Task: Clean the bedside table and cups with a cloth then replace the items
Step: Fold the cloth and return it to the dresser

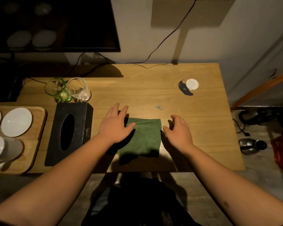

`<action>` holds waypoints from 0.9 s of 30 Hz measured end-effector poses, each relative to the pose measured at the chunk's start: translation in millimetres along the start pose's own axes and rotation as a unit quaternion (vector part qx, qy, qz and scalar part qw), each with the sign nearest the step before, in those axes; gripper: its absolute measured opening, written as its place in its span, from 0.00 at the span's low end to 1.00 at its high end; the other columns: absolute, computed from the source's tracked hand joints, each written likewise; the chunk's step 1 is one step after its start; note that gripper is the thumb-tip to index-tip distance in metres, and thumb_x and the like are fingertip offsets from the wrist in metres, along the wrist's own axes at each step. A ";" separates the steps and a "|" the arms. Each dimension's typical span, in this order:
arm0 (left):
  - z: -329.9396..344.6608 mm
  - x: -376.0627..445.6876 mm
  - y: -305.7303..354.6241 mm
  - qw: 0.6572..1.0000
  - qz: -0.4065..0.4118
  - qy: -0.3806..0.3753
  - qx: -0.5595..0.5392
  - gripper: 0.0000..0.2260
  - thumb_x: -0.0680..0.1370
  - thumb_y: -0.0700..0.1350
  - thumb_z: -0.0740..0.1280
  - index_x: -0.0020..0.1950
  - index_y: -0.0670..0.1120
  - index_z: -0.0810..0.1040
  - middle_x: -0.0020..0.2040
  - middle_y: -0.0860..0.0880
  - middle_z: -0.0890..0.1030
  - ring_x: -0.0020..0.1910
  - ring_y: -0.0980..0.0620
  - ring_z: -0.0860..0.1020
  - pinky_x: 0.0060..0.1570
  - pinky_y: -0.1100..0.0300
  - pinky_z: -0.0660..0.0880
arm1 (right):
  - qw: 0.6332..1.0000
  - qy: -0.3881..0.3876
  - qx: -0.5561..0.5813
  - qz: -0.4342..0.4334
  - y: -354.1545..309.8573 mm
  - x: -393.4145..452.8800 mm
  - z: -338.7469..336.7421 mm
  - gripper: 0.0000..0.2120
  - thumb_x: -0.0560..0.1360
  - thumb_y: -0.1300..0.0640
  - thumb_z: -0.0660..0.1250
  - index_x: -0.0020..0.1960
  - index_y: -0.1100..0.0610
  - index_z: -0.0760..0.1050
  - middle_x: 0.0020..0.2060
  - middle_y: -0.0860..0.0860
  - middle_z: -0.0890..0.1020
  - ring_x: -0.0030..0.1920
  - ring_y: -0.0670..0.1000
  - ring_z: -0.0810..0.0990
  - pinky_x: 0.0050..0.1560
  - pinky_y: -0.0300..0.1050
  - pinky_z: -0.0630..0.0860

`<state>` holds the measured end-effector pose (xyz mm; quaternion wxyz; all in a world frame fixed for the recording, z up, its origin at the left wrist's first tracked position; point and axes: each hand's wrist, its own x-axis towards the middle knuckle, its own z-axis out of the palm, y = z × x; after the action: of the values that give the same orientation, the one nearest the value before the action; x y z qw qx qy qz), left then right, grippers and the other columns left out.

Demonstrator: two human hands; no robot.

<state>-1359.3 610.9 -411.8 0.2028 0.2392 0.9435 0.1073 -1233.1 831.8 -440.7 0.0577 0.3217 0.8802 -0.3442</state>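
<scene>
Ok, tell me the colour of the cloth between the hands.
Dark green; the cloth shows clearly in the head view.

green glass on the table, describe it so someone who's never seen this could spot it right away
Start at the black tissue box on the left part of the wooden table. Just behind its far end stand two glasses touching side by side. The green glass is the left one, tinted bright green at its base, while its neighbour, the clear glass, has no colour.

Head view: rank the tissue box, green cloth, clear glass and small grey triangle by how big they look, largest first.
1. Tissue box
2. Green cloth, close to the box in size and partly under the left hand, so those two are unsure
3. Clear glass
4. Grey triangle, plainly smallest
</scene>
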 end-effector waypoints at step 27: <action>-28.8 -178.6 174.3 0.747 0.650 -0.022 0.137 0.40 0.70 0.73 0.49 0.77 0.56 0.48 0.79 0.44 0.47 0.77 0.41 0.49 0.69 0.40 0.61 | 0.834 0.370 -0.073 0.403 -4.1 -402.1 21.0 0.43 0.66 0.24 0.52 0.76 0.41 0.46 0.78 0.49 0.47 0.77 0.51 0.44 0.72 0.57 0.51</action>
<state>-1157.3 669.9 -274.6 0.0695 0.8222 0.5595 0.0778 -921.9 604.3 -324.4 -0.1158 0.7463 0.6505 -0.0804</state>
